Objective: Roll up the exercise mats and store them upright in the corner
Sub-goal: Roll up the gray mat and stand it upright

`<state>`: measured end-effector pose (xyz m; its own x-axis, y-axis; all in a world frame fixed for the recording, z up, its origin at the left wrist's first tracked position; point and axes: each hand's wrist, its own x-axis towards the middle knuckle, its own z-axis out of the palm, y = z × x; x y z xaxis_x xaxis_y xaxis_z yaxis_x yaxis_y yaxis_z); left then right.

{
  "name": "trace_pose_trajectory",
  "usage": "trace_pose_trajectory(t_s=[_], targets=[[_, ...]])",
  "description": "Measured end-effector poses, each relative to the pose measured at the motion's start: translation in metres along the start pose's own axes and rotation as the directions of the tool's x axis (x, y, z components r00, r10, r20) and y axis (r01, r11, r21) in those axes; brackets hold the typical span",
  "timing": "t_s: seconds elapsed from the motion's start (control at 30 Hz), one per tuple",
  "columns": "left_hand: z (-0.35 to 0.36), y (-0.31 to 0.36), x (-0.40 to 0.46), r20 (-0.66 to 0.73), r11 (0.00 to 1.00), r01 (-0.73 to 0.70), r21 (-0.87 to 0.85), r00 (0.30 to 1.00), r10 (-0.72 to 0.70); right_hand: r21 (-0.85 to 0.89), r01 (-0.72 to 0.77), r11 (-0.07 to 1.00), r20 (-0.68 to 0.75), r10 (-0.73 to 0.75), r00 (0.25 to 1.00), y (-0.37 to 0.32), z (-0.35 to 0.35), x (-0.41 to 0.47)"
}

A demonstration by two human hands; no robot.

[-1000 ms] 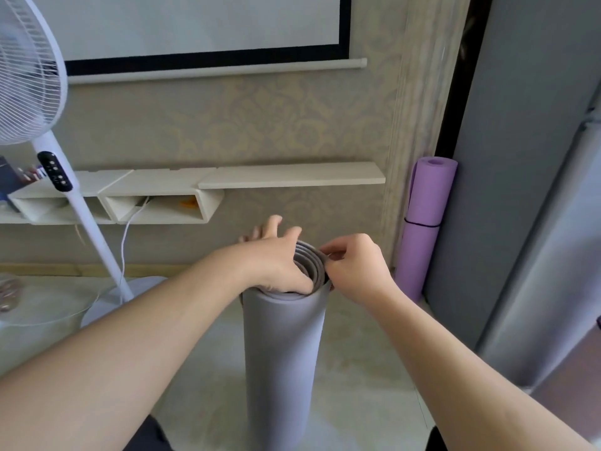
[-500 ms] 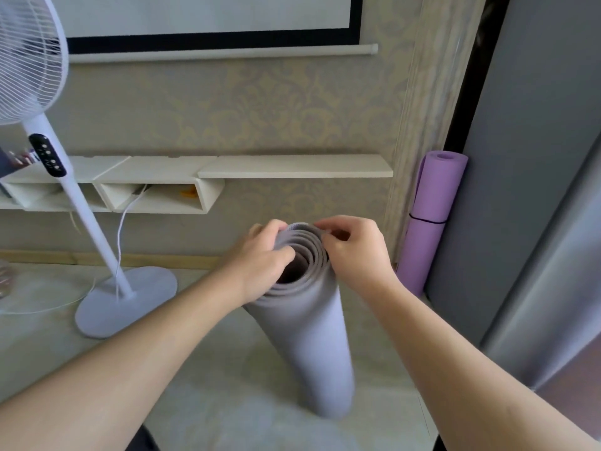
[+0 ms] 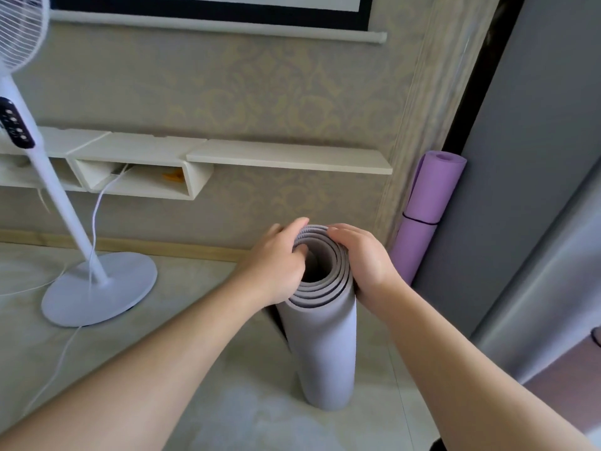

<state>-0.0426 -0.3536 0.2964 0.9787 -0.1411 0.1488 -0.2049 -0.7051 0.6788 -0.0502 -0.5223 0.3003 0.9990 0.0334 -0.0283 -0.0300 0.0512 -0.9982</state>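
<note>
A rolled grey mat (image 3: 325, 346) stands on end on the floor in front of me, its spiral top facing the camera. My left hand (image 3: 276, 265) grips the left side of its top rim, fingers curled into the layers. On the right side of the rim, my right hand (image 3: 364, 255) wraps around the roll. A rolled purple mat (image 3: 422, 216) with a dark band stands upright in the corner, to the right behind the grey one.
A white pedestal fan (image 3: 94, 288) stands at the left, its cable trailing over the floor. White wall shelves (image 3: 286, 156) run along the patterned wall. A grey panel (image 3: 520, 190) and a silvery surface fill the right side.
The grey mat has shifted to the right, nearer the purple mat, and its top now tilts toward me. Both hands stayed on its top rim.
</note>
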Motion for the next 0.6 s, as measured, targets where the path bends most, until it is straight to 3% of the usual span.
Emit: trace_pose_trajectory(t_s=[0.1,0.2,0.3,0.37,0.43,0.53,0.6], targets=[[0.0,0.003,0.009,0.062,1.0,0.006,-0.013,0.998,-0.005,-0.245,-0.021,0.969,-0.088,-0.001,0.996,-0.007,-0.007,-0.001],[0.0,0.013,0.013,0.16,0.996,0.052,0.074,0.985,-0.063,-0.434,-0.065,0.899,-0.072,0.037,0.997,-0.02,-0.01,-0.008],[-0.003,0.034,0.01,0.21,0.973,0.091,0.214,0.968,-0.137,-0.679,-0.21,0.703,-0.074,0.218,0.973,-0.036,-0.005,-0.021],[-0.006,0.047,0.006,0.225,0.967,0.103,0.232,0.962,-0.156,-0.752,-0.22,0.622,-0.098,0.224,0.97,-0.042,-0.006,-0.023],[-0.008,0.052,0.005,0.21,0.981,0.103,0.167,0.968,-0.137,-0.723,-0.19,0.664,-0.106,0.165,0.981,-0.046,-0.015,-0.025],[-0.017,0.055,0.008,0.174,0.992,0.128,-0.017,0.977,-0.124,-0.564,-0.105,0.819,-0.134,0.035,0.99,-0.049,-0.031,-0.022],[-0.018,0.055,0.013,0.204,0.985,0.166,-0.039,0.967,-0.155,-0.502,-0.097,0.859,-0.179,0.006,0.984,-0.044,-0.032,-0.018]])
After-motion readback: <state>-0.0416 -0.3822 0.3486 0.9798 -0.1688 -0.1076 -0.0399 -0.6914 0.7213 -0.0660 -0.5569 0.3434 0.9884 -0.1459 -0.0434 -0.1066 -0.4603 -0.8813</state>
